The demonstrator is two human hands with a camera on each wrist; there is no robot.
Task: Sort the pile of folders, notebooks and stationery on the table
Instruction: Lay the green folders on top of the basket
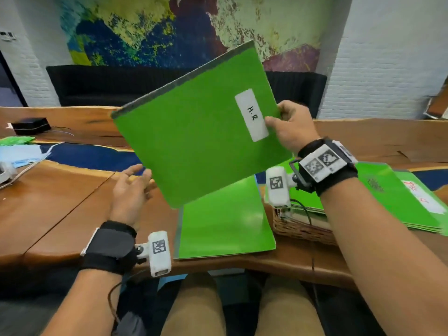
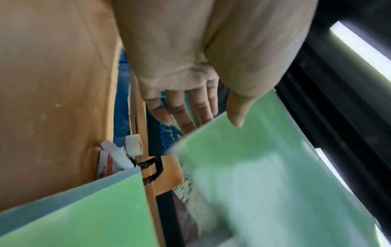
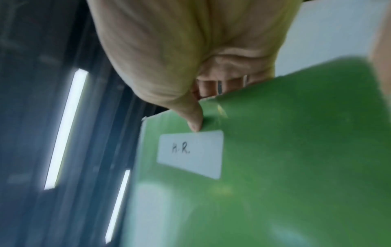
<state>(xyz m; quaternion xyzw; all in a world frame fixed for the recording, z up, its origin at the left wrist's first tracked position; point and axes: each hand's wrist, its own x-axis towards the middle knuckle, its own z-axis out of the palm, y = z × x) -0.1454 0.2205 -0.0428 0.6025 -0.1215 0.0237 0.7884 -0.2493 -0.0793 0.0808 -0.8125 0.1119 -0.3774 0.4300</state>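
Head: wood table [image 1: 60, 195] w/ blue inlay, white brick walls, map mural behind; right hand [image 1: 292, 128] pinches a green folder [image 1: 194, 132] labelled "H.R." at its edge, tilted in air; left hand [image 1: 129, 190] spread, just beside its lower corner; second green folder [image 1: 225, 226] flat on table; wicker basket [image 1: 300, 230] beside it, more folders on top.
Left wrist: fingers [image 2: 180, 108] straight, folder's blurred edge just under thumb.
Right wrist: thumb [image 3: 194, 117] on cover above white label [image 3: 190, 153], fingers behind.

glossy green folder [image 1: 194, 122], polished wood table [image 1: 60, 202] — woven basket [image 1: 300, 229]
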